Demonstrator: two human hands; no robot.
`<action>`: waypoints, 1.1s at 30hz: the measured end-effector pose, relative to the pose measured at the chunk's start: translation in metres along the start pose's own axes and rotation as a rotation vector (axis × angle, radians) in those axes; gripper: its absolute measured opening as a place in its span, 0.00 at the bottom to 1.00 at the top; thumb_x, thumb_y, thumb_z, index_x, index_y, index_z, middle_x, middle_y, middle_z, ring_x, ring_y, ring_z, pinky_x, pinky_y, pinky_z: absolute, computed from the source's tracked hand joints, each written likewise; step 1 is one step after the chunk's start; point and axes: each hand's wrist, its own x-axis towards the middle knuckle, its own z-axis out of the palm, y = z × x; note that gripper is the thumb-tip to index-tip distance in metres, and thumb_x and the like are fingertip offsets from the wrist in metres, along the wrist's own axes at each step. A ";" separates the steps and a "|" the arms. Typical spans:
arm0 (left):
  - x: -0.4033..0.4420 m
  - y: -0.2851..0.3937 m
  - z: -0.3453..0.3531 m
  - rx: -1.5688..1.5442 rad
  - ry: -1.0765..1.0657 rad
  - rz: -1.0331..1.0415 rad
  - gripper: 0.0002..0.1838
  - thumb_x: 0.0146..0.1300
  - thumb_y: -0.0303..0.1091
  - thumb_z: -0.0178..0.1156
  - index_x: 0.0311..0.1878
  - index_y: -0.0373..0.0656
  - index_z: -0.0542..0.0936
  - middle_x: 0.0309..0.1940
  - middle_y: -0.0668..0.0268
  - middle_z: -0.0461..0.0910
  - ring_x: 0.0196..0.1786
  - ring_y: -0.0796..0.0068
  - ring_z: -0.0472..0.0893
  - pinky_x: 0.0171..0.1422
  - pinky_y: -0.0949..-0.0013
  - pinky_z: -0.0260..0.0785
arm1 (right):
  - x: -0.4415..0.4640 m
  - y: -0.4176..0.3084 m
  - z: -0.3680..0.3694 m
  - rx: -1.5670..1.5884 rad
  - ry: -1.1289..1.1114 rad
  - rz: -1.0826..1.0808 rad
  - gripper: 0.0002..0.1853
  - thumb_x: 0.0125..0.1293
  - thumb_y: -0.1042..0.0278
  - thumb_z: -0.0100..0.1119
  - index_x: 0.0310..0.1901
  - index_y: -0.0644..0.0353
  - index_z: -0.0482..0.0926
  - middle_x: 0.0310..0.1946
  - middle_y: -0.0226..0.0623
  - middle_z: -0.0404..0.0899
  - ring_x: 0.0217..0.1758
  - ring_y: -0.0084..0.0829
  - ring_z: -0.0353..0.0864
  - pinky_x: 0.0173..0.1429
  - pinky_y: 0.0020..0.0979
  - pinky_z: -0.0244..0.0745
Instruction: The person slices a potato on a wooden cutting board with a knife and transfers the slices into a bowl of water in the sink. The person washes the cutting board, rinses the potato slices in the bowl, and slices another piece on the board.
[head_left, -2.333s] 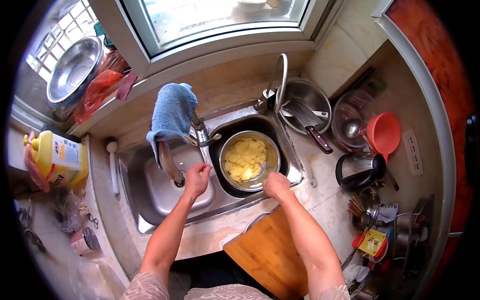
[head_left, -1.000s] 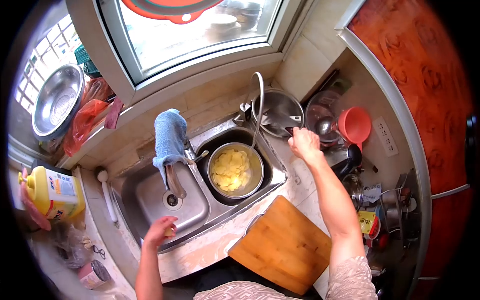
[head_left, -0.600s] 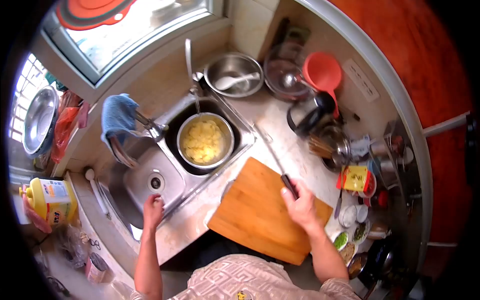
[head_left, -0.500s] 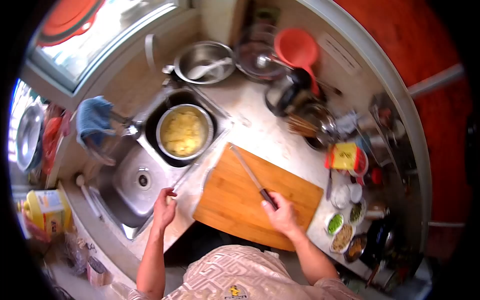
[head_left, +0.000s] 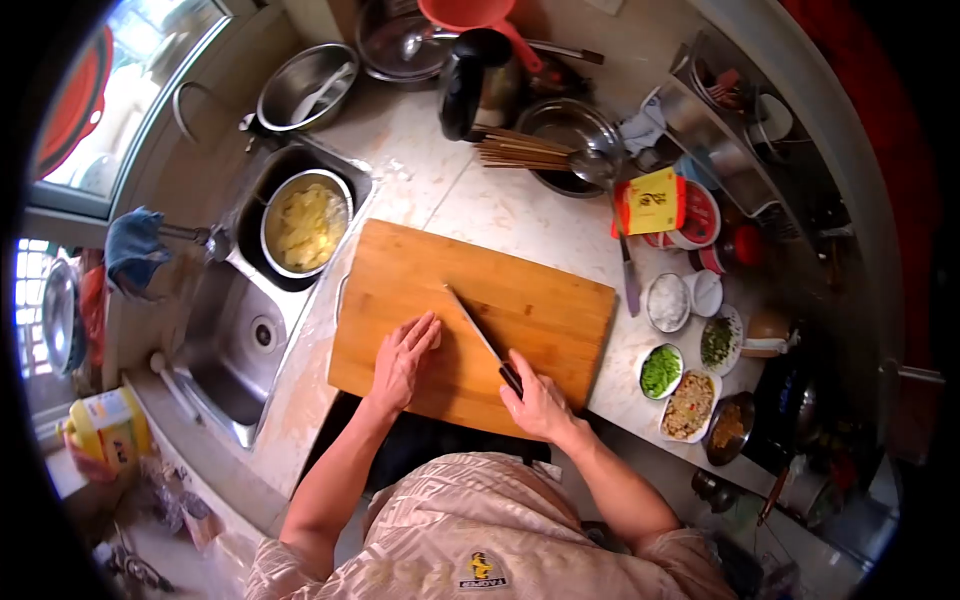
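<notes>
My right hand is closed around the dark handle of a kitchen knife. Its narrow blade points away from me, over the wooden cutting board. To the left of the knife, my left hand is over the board's near left part with its fingers stretched out. A small pale spot shows by its fingertips; I cannot tell whether it is a thumb or a small piece of food. The left palm is hidden.
A metal pot of yellow chunks stands in the sink at left. At right are bowls of chopped greens, white granules and a minced mixture. Chopsticks and a yellow-red packet are farther back.
My left hand has moved from beside the sink edge to over the cutting board, its fingers straightening. The knife stays in my right hand, and the view has shifted to the right.
</notes>
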 end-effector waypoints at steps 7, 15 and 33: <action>-0.016 -0.006 0.010 0.107 0.203 -0.002 0.25 0.55 0.25 0.74 0.58 0.45 0.85 0.57 0.58 0.85 0.52 0.52 0.83 0.55 0.55 0.80 | 0.041 -0.024 -0.007 -0.082 -0.118 0.040 0.15 0.72 0.61 0.54 0.53 0.61 0.75 0.34 0.63 0.84 0.39 0.67 0.84 0.45 0.60 0.79; -0.005 -0.016 0.019 -0.003 0.110 0.169 0.23 0.55 0.23 0.67 0.57 0.42 0.86 0.58 0.56 0.84 0.56 0.49 0.80 0.62 0.53 0.76 | 0.030 -0.010 0.035 -0.100 -0.003 0.112 0.23 0.72 0.62 0.54 0.64 0.66 0.72 0.42 0.63 0.84 0.44 0.65 0.85 0.47 0.59 0.80; -0.024 -0.024 0.037 -0.033 0.255 0.188 0.17 0.53 0.32 0.62 0.46 0.37 0.86 0.49 0.59 0.84 0.52 0.56 0.82 0.53 0.56 0.76 | 0.023 -0.079 0.013 -0.573 -0.176 -0.015 0.22 0.72 0.63 0.57 0.66 0.60 0.75 0.37 0.53 0.84 0.33 0.58 0.86 0.39 0.56 0.82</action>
